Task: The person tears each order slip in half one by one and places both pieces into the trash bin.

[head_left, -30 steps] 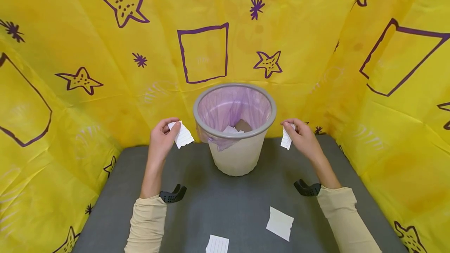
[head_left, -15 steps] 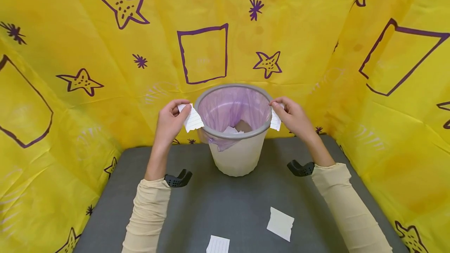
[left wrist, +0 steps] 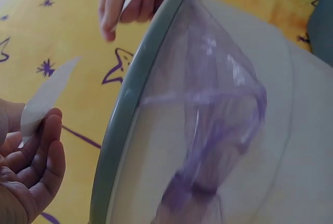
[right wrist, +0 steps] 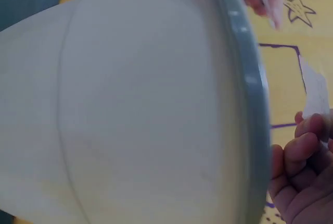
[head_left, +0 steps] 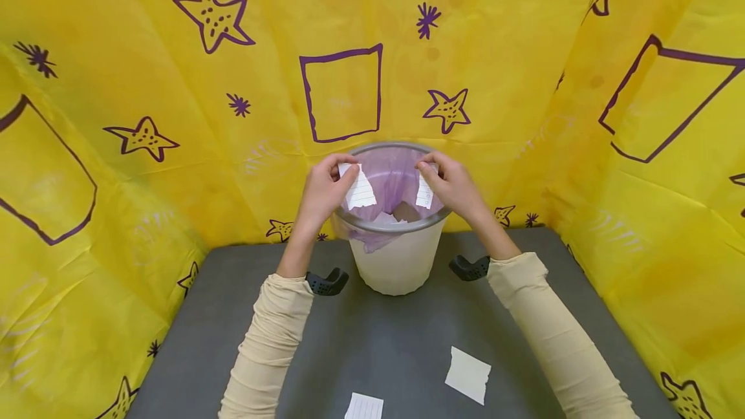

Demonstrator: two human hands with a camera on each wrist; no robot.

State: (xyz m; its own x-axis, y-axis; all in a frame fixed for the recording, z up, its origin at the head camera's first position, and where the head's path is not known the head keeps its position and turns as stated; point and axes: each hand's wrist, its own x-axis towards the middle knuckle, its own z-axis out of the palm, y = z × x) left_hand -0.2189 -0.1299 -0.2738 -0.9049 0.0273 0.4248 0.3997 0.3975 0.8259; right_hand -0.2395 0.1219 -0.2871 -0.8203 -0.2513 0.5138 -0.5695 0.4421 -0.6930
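Observation:
A whitish waste bin (head_left: 396, 264) with a grey rim (head_left: 401, 227) and a purple liner bag (head_left: 391, 170) stands upright on the dark table. Above the left part of its mouth, my left hand (head_left: 324, 189) pinches a torn piece of lined paper (head_left: 360, 193) between thumb and fingers. My right hand (head_left: 456, 189) pinches a smaller torn paper piece (head_left: 425, 193) over the right part. Both pieces hang downward. Inside the bin lie a crumpled white paper (head_left: 385, 218) and a brown piece (head_left: 406, 212). In the left wrist view, the left-hand paper (left wrist: 47, 96) shows nearly edge-on.
Two more torn papers lie on the dark table (head_left: 396, 335) in front of the bin: a plain one (head_left: 468, 375) to the right and a lined one (head_left: 365, 407) at the lower frame edge. Yellow patterned cloth (head_left: 268, 83) closes in the back and both sides.
Both hands have moved up and inward from beside the bin to over its mouth, each still pinching its paper. The papers on the table have stayed in place.

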